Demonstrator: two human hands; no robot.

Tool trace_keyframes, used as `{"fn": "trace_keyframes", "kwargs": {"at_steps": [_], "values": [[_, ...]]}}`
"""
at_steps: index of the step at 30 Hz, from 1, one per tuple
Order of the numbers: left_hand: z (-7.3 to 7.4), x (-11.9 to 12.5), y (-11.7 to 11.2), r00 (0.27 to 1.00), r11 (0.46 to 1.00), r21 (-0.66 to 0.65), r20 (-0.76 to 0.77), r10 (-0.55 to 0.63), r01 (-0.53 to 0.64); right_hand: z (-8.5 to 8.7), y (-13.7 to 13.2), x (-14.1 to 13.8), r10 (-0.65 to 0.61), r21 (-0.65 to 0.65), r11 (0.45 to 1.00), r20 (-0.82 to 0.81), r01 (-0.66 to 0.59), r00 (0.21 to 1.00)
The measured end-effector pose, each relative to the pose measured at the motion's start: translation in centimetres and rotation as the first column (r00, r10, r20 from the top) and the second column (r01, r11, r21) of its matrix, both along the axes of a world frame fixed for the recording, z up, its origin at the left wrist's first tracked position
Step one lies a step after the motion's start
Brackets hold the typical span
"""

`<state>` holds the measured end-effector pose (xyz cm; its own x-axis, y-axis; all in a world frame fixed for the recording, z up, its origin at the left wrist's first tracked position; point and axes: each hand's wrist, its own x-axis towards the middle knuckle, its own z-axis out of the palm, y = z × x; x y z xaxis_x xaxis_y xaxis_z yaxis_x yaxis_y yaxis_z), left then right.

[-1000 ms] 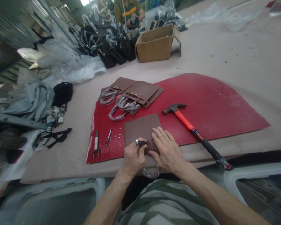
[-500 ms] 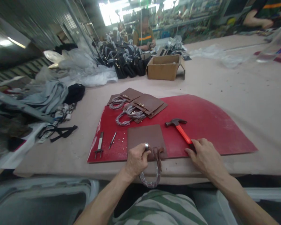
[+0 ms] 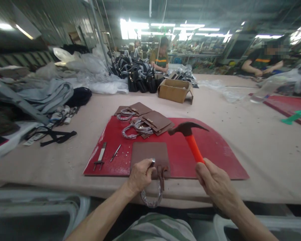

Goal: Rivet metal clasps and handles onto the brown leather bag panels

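Observation:
My right hand (image 3: pixel 213 177) is wrapped round the handle of a claw hammer (image 3: pixel 194 147), orange with a dark head, raised above a red mat (image 3: pixel 203 144). My left hand (image 3: pixel 141 174) pinches a short shiny metal punch (image 3: pixel 153 162) upright, near the lower edge of a flat brown leather panel (image 3: pixel 149 152). What lies under its tip is hidden. A brown strap tab and a plastic-wrapped handle (image 3: pixel 152 202) are attached to the panel, with the handle hanging over the table edge.
More brown panels (image 3: pixel 157 120) with wrapped handles lie at the mat's back. A pronged tool (image 3: pixel 100 157) and a thin metal rod (image 3: pixel 115 153) rest at left among small bits. Beyond are a cardboard box (image 3: pixel 174 92), black handbags (image 3: pixel 140 78) and two people at work.
My right hand has closed round the hammer and lifted it off the mat. My left hand keeps the punch at the panel. The camera view has tilted up.

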<state>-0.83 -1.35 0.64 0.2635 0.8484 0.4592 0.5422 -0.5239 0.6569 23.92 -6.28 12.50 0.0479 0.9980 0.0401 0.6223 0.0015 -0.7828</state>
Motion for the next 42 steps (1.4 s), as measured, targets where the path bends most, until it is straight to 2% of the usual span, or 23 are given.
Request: {"fn": "trace_keyframes", "kwargs": {"at_steps": [2,3,6,8,11,13,15,17,19,21,23,25,27,29,31,34,36,38,40,42], "values": [[-0.1,0.0,0.0,1.0,1.0,0.0,0.004,-0.001,0.001,1.1,-0.8,-0.3,0.047,0.256,0.96,0.26,-0.116,0.964],[-0.1,0.0,0.0,1.0,1.0,0.002,0.003,-0.003,0.003,1.5,-1.1,-0.4,0.061,0.328,0.924,0.38,-0.196,0.923],[-0.2,0.0,0.0,1.0,1.0,0.001,-0.003,-0.006,0.006,2.6,-1.4,-0.5,0.1,0.363,0.841,0.623,-0.4,0.776],[-0.3,-0.1,0.0,1.0,1.0,-0.002,-0.001,-0.003,0.003,3.4,-1.6,-0.8,0.095,0.375,0.823,0.649,-0.426,0.755],[-0.4,-0.1,0.0,1.0,1.0,-0.002,-0.003,-0.008,0.008,4.1,-2.0,-1.2,-0.019,0.51,0.801,0.543,-0.312,0.84],[-0.5,-0.1,0.1,1.0,1.0,-0.007,-0.017,-0.007,0.007,3.8,-2.3,-1.4,-0.043,0.538,0.785,0.542,-0.308,0.839],[-0.5,-0.1,0.1,1.0,1.0,-0.006,-0.028,0.001,-0.001,3.2,-2.5,-1.2,0.038,0.441,0.8,0.639,-0.406,0.768],[-0.4,-0.1,0.0,1.0,1.0,-0.008,-0.031,-0.004,0.003,2.4,-2.4,-0.5,0.142,0.288,0.844,0.694,-0.453,0.706],[-0.2,-0.2,0.0,1.0,1.0,-0.012,-0.025,-0.006,0.005,1.6,-1.9,0.5,0.181,0.177,0.911,0.641,-0.372,0.746],[0.0,-0.2,-0.1,1.0,1.0,-0.02,-0.02,-0.004,0.004,0.4,-0.8,1.7,0.185,0.056,0.967,0.513,-0.247,0.838],[0.1,-0.4,0.0,1.0,1.0,-0.02,-0.01,-0.01,0.009,-1.3,0.7,2.9,0.168,-0.071,0.986,0.389,-0.153,0.906],[0.1,-0.5,0.0,1.0,0.999,-0.021,0.0,-0.028,0.028,-3.3,2.2,3.8,0.117,-0.129,0.989,0.414,-0.07,0.903],[0.2,-0.7,0.1,0.999,0.999,-0.031,0.003,-0.039,0.039,-5.0,3.4,4.2,0.046,-0.112,0.994,0.533,0.017,0.845],[0.2,-0.8,0.1,0.999,0.998,-0.047,0.001,-0.049,0.049,-6.1,4.1,3.9,-0.012,-0.03,0.999,0.626,0.04,0.78],[0.3,-0.9,0.1,0.998,0.996,-0.065,0.003,-0.058,0.058,-6.7,4.3,2.4,-0.052,0.118,0.993,0.655,-0.033,0.754],[0.3,-1.1,0.2,0.998,0.994,-0.084,0.0,-0.068,0.068,-7.4,4.3,-1.4,0.002,0.293,0.927,0.623,-0.235,0.782],[0.3,-1.2,0.2,0.997,0.993,-0.087,-0.005,-0.08,0.079,-8.3,4.3,-4.1,0.152,0.246,0.902,0.589,-0.355,0.794],[0.3,-1.2,0.1,0.996,0.992,-0.089,-0.004,-0.087,0.086,-9.4,4.4,-6.3,0.246,0.177,0.895,0.57,-0.41,0.784],[0.4,-1.2,0.0,0.997,0.993,-0.092,0.019,-0.075,0.077,-10.4,4.4,-7.3,0.28,0.134,0.899,0.558,-0.418,0.781],[0.7,-1.3,-0.2,0.996,0.994,-0.112,0.088,-0.007,0.017,-11.0,4.4,-7.5,0.283,0.125,0.903,0.547,-0.411,0.788]]}}
